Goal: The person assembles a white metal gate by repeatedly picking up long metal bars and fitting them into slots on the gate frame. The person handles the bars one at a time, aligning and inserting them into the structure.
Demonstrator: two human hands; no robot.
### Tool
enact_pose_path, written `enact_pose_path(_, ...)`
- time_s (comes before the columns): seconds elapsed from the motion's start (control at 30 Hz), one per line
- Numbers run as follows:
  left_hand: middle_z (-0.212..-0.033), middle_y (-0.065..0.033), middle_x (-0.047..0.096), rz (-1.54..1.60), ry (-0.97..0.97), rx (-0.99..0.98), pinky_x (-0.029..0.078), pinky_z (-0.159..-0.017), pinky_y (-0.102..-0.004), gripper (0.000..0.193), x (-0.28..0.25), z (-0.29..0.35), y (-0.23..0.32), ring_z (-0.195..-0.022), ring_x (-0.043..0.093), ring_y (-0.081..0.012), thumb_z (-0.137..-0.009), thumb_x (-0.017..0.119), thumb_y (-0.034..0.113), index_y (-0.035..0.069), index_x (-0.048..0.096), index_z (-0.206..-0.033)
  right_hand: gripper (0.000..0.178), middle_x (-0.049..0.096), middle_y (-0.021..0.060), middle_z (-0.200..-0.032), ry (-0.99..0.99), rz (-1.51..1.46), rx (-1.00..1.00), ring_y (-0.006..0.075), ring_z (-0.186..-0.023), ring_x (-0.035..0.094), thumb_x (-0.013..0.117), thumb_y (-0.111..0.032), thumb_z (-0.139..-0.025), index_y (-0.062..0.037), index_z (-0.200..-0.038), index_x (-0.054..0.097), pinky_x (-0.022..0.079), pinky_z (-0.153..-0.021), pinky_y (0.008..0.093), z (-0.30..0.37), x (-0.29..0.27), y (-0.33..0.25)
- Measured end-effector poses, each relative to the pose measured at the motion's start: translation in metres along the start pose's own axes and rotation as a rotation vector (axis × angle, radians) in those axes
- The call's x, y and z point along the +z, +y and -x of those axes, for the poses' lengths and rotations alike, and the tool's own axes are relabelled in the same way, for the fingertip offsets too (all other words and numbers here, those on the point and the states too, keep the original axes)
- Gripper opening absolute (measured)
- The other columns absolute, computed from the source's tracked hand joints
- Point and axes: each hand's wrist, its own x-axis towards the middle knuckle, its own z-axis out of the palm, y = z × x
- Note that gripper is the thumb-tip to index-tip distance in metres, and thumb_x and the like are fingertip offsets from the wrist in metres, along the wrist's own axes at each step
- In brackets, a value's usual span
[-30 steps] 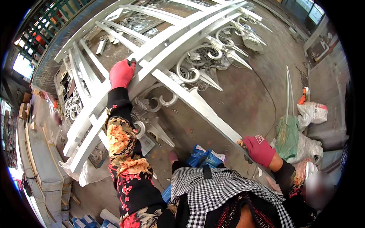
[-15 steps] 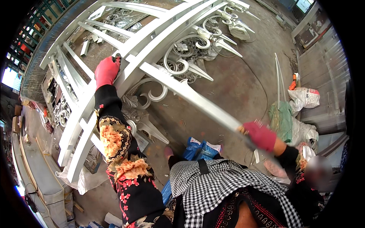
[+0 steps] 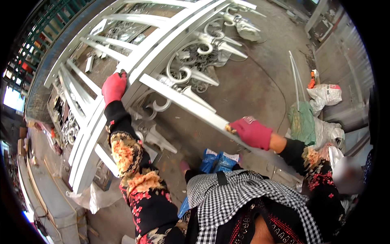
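A large white-painted metal gate panel (image 3: pixel 134 61) with scroll ornaments and spear points stands tilted in front of me. In a red glove, my left hand (image 3: pixel 114 86) rests flat on its thick frame bar. A long white bar (image 3: pixel 183 101) slants down from the gate toward me. My right hand (image 3: pixel 252 132), also in a red glove, presses a small piece of something yellowish against that bar near its lower end. Both my sleeves are black with a flower pattern.
White and green sacks (image 3: pixel 317 118) lie on the concrete floor at the right, with thin white rods (image 3: pixel 295 77) leaning there. Blue packets (image 3: pixel 217 160) lie by my feet. More white ironwork (image 3: pixel 61 122) is stacked at the left beside a grey ledge.
My right hand has slid up along the slanted bar toward the gate. My left hand has stayed on the frame bar, while my view has shifted downward and to the left.
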Motion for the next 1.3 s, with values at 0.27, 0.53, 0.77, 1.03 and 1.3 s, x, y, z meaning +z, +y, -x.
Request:
enact_pose_path(0.27,-0.104,-0.0197,0.061,0.002,0.071,0.009,0.043,-0.084,-0.0448,0.047,0.003,-0.004,-0.012,-0.101,0.056,-0.0371,-0.088,0.041,0.045,0.005,0.06,-0.105,0.032,0.061,0.0156,-0.099,-0.185,-0.198,0.284,0.0295,-0.09,0.058,0.041,-0.025,-0.09,-0.0078,-0.112,0.057,0.046,-0.077,0.0393,-0.015,0.0,0.003)
enact_pose_path(0.53,-0.104,-0.0181,0.062,0.093,0.024,-0.073,0.043,-0.086,-0.0438,0.047,-0.006,0.005,-0.009,-0.103,0.055,-0.0358,-0.089,0.04,0.047,0.009,0.062,-0.104,0.039,0.064,0.0096,-0.077,-0.395,-0.739,0.9,0.014,-0.065,0.06,0.047,-0.036,-0.091,-0.0017,-0.103,0.062,0.049,-0.06,0.0292,0.116,-0.059,-0.038)
enact_pose_path(0.77,-0.108,-0.0182,0.061,-0.025,0.035,-0.102,0.043,-0.087,-0.0446,0.051,-0.004,0.005,0.0,-0.104,0.055,-0.0358,-0.09,0.036,0.048,0.006,0.061,-0.106,0.035,0.062,0.0111,-0.073,-0.299,-0.766,0.715,0.018,-0.059,0.059,0.046,-0.031,-0.092,0.0,-0.093,0.062,0.048,-0.052,0.0308,0.117,-0.044,-0.032)
enact_pose_path(1.03,-0.106,-0.0169,0.061,0.006,0.042,-0.094,0.043,-0.085,-0.0438,0.048,-0.007,0.013,-0.001,-0.101,0.056,-0.0358,-0.091,0.037,0.046,0.007,0.061,-0.104,0.025,0.061,0.014,-0.095,-0.489,-0.499,0.608,0.0298,-0.078,0.059,0.049,-0.021,-0.088,-0.0034,-0.103,0.057,0.048,-0.068,0.0376,0.094,-0.069,-0.029)
enact_pose_path(1.3,-0.105,-0.017,0.062,-0.05,0.067,-0.1,0.044,-0.084,-0.0444,0.044,0.001,0.001,-0.006,-0.102,0.055,-0.0365,-0.091,0.037,0.046,0.01,0.058,-0.108,0.025,0.061,0.0119,-0.08,-0.372,-0.367,0.371,0.0283,-0.066,0.059,0.047,-0.024,-0.09,-0.0033,-0.094,0.061,0.048,-0.061,0.0352,0.088,-0.039,-0.016)
